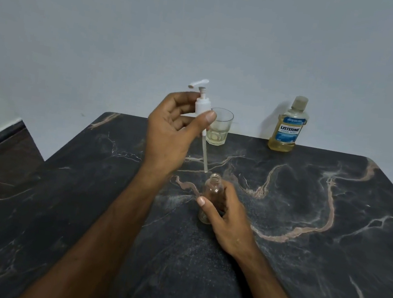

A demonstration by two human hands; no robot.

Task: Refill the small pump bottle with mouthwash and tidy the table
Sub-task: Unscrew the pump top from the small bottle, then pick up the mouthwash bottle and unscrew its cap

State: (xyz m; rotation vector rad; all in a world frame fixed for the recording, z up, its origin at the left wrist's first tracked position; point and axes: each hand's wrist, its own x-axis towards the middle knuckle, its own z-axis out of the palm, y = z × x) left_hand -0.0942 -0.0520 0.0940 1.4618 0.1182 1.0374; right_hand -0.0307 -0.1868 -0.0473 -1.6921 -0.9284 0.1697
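1. I see a dark marble-look table point(304, 241) with pale pinkish veins filling the lower frame, a plain grey-white wall point(209, 23) behind it, and dark floor at the left edge.
2. Left of centre, my left hand point(170, 129) is raised above the table, thumb and curled fingers pinching the collar of the white pump head point(203, 104); its nozzle points left and its dip tube slants down to just above the bottle's mouth.
3. At centre, the small pump bottle point(211, 194) stands on the table, clear, open-necked and seemingly empty. My right hand point(228, 217) grips it, fingers wrapped round its body.
4. Behind, upper centre, a glass tumbler point(218, 129) holds a little pale yellow liquid.
5. Upper right, the mouthwash bottle point(287, 126) stands capped at the table's far edge, holding yellow liquid; its blue label reads "LISTERINE COOL MINT".
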